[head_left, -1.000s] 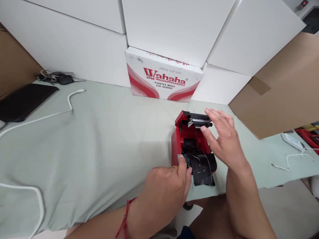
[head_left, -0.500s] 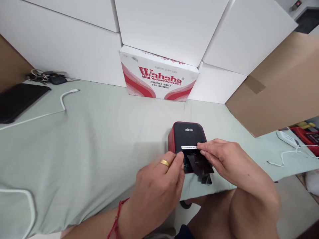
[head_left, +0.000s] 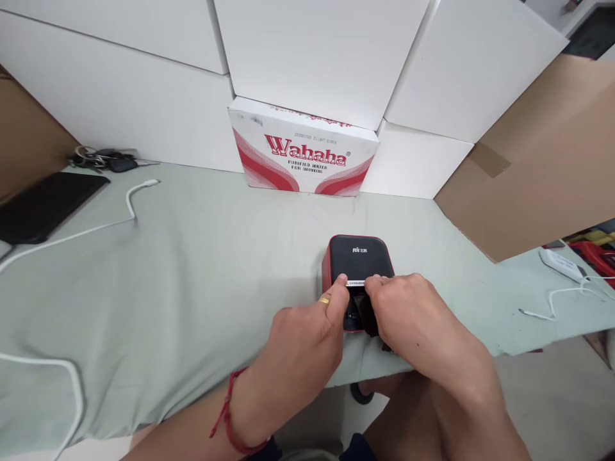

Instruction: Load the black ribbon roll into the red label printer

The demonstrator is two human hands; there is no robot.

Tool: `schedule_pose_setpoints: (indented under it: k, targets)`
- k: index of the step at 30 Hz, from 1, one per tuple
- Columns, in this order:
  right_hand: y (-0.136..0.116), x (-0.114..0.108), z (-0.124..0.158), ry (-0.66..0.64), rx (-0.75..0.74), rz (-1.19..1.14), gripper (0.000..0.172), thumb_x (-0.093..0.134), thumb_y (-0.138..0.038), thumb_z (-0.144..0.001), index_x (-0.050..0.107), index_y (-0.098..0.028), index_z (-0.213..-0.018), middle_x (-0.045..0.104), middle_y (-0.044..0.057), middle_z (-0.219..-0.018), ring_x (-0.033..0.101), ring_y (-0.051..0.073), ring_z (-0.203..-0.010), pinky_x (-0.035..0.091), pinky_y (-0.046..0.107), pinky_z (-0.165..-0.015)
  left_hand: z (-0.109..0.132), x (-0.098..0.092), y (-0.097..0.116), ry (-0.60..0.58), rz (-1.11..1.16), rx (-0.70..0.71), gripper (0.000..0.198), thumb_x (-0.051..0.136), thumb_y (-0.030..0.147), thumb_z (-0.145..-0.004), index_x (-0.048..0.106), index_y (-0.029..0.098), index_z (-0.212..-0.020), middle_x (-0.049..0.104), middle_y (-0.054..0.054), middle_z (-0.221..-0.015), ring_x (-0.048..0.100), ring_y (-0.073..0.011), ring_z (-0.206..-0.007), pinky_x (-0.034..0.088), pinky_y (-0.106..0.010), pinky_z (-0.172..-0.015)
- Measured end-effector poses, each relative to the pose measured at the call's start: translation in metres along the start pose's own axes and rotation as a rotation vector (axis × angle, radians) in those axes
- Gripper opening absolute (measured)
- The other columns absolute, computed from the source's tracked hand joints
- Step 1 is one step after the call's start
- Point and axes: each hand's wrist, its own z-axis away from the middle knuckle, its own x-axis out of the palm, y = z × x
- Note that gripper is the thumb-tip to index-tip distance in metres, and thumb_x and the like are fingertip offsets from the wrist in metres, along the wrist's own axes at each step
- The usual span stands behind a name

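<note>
A small black-and-red boxy device (head_left: 361, 256) with white lettering on top and a white sticker along its front edge sits on the cloth. My left hand (head_left: 312, 333), with a gold ring and red string bracelet, is closed at the front left corner of its top. My right hand (head_left: 408, 314) has its fingers curled against the front edge of the top, beside the sticker. Between both hands, a dark glossy film (head_left: 368, 314) hangs out of the front opening, partly covered by my right hand. The gripping fingertips are mostly hidden.
Behind stands a Wahaha water carton (head_left: 307, 153) against white boxes (head_left: 317, 51). A brown cardboard panel (head_left: 538, 166) is at right. At left lie keys (head_left: 108, 160), a black flat object (head_left: 52, 205) and a white cable (head_left: 96, 227). A power strip (head_left: 564, 266) lies far right.
My right hand has moved left and its fingers have curled onto the device's front edge, covering more of the film. My left hand has risen slightly to the top's corner.
</note>
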Motion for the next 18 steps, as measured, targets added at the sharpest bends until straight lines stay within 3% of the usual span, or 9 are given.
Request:
schedule_pose_setpoints:
  k: [4, 7, 10, 13, 18]
  targets:
    - [0.0, -0.002, 0.0, 0.006, -0.005, 0.033, 0.016, 0.065, -0.004, -0.083, 0.068, -0.017, -0.092, 0.07, 0.007, -0.07, 0.061, 0.019, -0.052, 0.023, 0.033, -0.049, -0.007, -0.001, 0.0, 0.029, -0.022, 0.033, 0.047, 0.038, -0.002, -0.087, 0.057, 0.004, -0.13, 0.076, -0.002, -0.071, 0.068, -0.0194, -0.046, 0.035, -0.031, -0.037]
    - [0.011, 0.001, 0.003, 0.039, 0.052, -0.032, 0.023, 0.054, 0.0, -0.089, 0.064, -0.02, -0.085, 0.063, 0.001, -0.061, 0.051, 0.016, -0.046, 0.021, 0.033, -0.049, -0.006, 0.002, -0.004, 0.036, 0.018, 0.009, 0.042, 0.04, 0.001, -0.091, 0.058, 0.009, -0.128, 0.076, 0.0, -0.069, 0.069, -0.0191, -0.047, 0.037, -0.029, -0.04]
    - [0.028, 0.006, 0.008, 0.109, 0.072, -0.192, 0.028, 0.046, -0.01, -0.1, 0.061, -0.024, -0.081, 0.057, -0.003, -0.055, 0.045, 0.015, -0.046, 0.024, 0.031, -0.05, 0.0, 0.009, -0.01, 0.073, 0.186, -0.09, 0.036, 0.04, 0.003, -0.095, 0.059, 0.017, -0.123, 0.084, -0.001, -0.087, 0.072, -0.015, -0.053, 0.045, -0.025, -0.046]
    - [0.04, 0.01, 0.014, 0.164, 0.036, -0.335, 0.032, 0.043, -0.019, -0.105, 0.067, -0.025, -0.085, 0.063, -0.002, -0.06, 0.053, 0.016, -0.052, 0.031, 0.03, -0.054, 0.008, 0.016, -0.014, 0.136, 0.338, -0.142, 0.03, 0.041, 0.004, -0.098, 0.061, 0.02, -0.113, 0.084, -0.008, -0.117, 0.077, -0.0112, -0.062, 0.05, -0.02, -0.051]
    - [0.042, 0.013, 0.017, 0.175, 0.021, -0.426, 0.03, 0.046, -0.02, -0.104, 0.076, -0.026, -0.101, 0.075, 0.002, -0.074, 0.067, 0.018, -0.063, 0.042, 0.029, -0.06, 0.01, 0.013, -0.02, 0.173, 0.406, -0.032, 0.03, 0.044, 0.003, -0.1, 0.066, 0.017, -0.116, 0.08, -0.013, -0.13, 0.083, -0.0196, -0.107, 0.065, -0.022, -0.07]
